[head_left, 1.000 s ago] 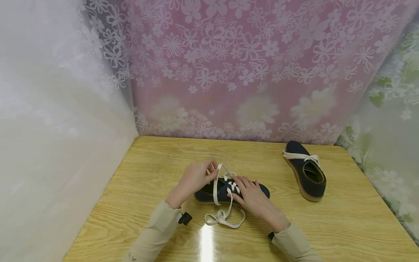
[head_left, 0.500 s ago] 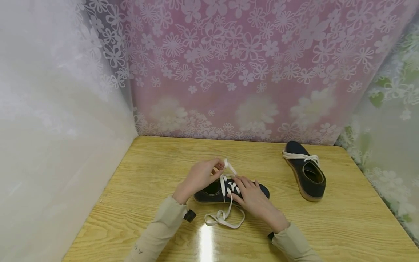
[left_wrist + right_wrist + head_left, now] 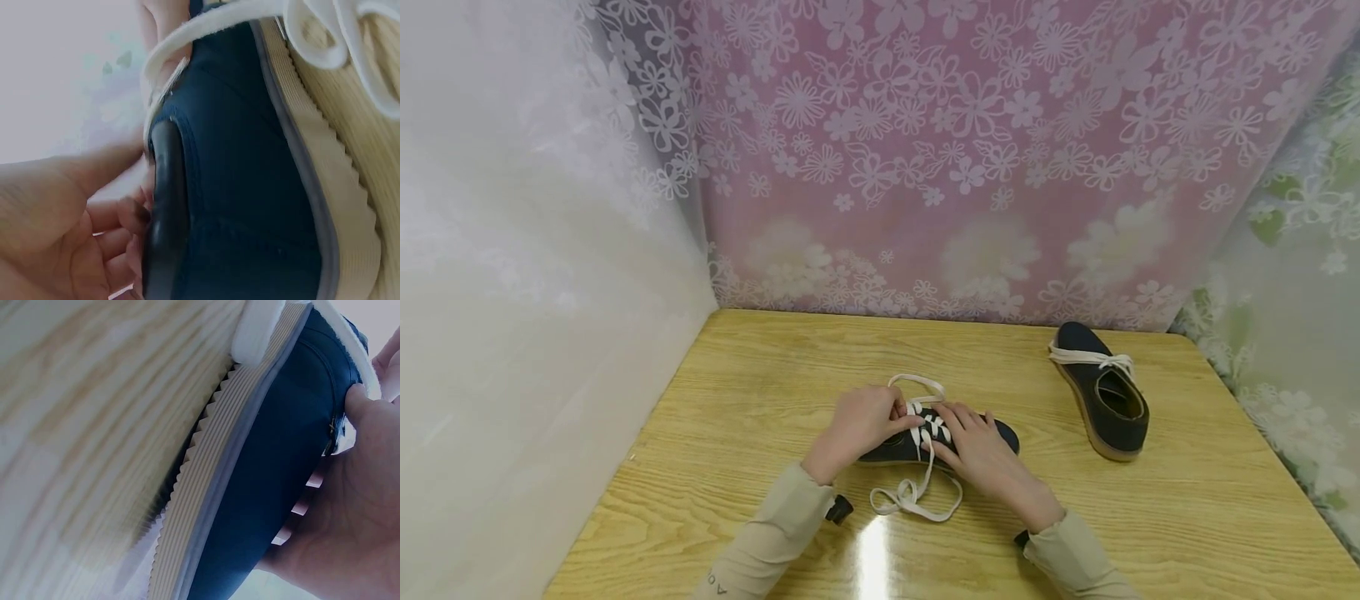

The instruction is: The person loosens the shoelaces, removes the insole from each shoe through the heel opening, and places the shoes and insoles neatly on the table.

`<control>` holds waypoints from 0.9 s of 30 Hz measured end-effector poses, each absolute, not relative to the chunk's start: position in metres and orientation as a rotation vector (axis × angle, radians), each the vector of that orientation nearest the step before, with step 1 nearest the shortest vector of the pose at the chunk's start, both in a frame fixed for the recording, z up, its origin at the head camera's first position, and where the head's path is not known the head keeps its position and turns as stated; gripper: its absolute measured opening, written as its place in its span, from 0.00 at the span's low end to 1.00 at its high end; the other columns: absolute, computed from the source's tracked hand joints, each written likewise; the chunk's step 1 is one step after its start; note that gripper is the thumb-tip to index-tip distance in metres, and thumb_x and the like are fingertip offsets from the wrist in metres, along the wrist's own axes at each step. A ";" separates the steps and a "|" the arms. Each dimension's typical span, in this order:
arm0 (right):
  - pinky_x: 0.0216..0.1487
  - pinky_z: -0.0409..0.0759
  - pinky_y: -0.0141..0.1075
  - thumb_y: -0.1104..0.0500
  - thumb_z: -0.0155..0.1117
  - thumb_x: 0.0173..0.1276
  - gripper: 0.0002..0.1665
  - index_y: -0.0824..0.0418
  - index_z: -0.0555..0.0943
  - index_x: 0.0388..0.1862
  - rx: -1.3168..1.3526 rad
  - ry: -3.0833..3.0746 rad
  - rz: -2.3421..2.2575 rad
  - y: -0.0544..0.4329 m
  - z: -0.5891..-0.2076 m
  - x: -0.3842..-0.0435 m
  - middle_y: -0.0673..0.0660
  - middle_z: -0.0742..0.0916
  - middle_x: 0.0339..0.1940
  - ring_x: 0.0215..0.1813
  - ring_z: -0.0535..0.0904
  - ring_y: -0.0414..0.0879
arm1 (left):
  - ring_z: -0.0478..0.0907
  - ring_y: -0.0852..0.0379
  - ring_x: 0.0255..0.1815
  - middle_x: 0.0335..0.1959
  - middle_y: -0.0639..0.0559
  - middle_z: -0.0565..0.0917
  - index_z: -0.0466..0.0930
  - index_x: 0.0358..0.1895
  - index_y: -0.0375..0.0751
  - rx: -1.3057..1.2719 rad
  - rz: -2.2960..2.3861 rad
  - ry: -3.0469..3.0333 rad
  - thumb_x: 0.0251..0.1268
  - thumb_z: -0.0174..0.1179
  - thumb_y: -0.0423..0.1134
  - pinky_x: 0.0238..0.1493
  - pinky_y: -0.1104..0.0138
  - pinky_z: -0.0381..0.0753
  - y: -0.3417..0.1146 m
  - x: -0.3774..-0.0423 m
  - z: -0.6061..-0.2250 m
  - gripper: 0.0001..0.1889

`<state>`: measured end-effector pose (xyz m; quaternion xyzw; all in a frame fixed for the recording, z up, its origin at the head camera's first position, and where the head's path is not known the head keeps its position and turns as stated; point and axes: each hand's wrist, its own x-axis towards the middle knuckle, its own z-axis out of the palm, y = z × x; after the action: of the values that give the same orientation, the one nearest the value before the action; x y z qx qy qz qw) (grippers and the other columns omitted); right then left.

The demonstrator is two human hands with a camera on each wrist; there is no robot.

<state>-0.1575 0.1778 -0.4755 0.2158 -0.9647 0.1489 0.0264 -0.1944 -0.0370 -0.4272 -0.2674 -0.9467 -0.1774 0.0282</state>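
A dark navy lace-up shoe (image 3: 1006, 435) with white laces lies sideways on the table, its toe to the right. My left hand (image 3: 857, 423) is over the shoe's opening, thumb and index finger pinching the white shoelace (image 3: 164, 97) at the top of the lacing. One lace loops behind the shoe; its other end (image 3: 936, 515) lies coiled in front. Across the front of the shoe my right hand (image 3: 979, 450) holds it down. In the right wrist view its thumb (image 3: 359, 403) presses beside a lace, the fingers reaching over to the far side.
A second navy shoe (image 3: 1120, 425), its white laces wrapped around it and tied, stands at the back right of the wooden table (image 3: 1210, 483). Floral curtains (image 3: 925, 167) hang behind the table.
My left hand has lowered from above the shoe to its lacing, moving slightly right. The raised lace now loops behind the shoe. My right hand stays in place.
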 end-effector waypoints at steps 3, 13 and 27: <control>0.67 0.62 0.71 0.42 0.57 0.78 0.37 0.61 0.66 0.77 0.671 -2.974 0.469 0.178 -0.475 -0.158 0.65 0.74 0.71 0.73 0.69 0.62 | 0.67 0.66 0.15 0.18 0.61 0.77 0.84 0.30 0.49 -0.831 -0.551 -2.895 0.69 0.64 0.54 0.18 0.73 0.66 -0.034 -0.197 -0.427 0.14; 0.66 0.63 0.72 0.38 0.55 0.77 0.40 0.61 0.66 0.77 0.665 -2.975 0.495 0.178 -0.475 -0.158 0.65 0.75 0.71 0.72 0.70 0.63 | 0.85 0.60 0.28 0.36 0.54 0.90 0.83 0.42 0.47 -0.663 -0.834 -2.679 0.73 0.64 0.45 0.18 0.75 0.70 -0.025 -0.217 -0.416 0.06; 0.66 0.63 0.72 0.40 0.57 0.77 0.39 0.61 0.66 0.77 0.663 -2.975 0.479 0.178 -0.476 -0.158 0.65 0.74 0.71 0.72 0.70 0.63 | 0.86 0.58 0.36 0.41 0.55 0.90 0.87 0.48 0.49 -0.744 -0.863 -2.712 0.76 0.60 0.44 0.30 0.68 0.81 -0.043 -0.220 -0.412 0.09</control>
<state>-0.1582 0.1782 -0.4757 0.2149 -0.9638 0.1551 0.0283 -0.2198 -0.0433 -0.4120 -0.2517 -0.9173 -0.2920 0.0996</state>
